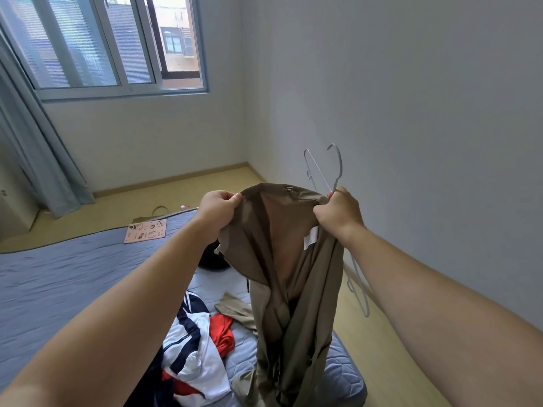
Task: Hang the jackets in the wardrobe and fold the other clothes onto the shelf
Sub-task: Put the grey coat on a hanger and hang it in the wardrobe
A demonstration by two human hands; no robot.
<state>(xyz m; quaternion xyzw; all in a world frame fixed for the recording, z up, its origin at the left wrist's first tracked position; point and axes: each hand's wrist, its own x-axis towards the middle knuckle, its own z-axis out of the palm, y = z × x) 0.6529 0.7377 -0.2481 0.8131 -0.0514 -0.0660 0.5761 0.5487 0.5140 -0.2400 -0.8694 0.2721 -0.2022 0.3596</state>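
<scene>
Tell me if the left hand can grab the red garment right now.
Probably not: the left hand grips the jacket, raised above the bed. The red garment lies uncovered below; the hand must let go first.

Pale grey walls (382,83), sliding window (111,45), blue-grey curtain (38,142), yellowish floor (176,186), blue quilted mattress (73,274)

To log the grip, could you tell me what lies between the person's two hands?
In the head view, the upper edge of the brown jacket stretches between the left hand and the right hand, which also grips grey wire hangers.
</scene>
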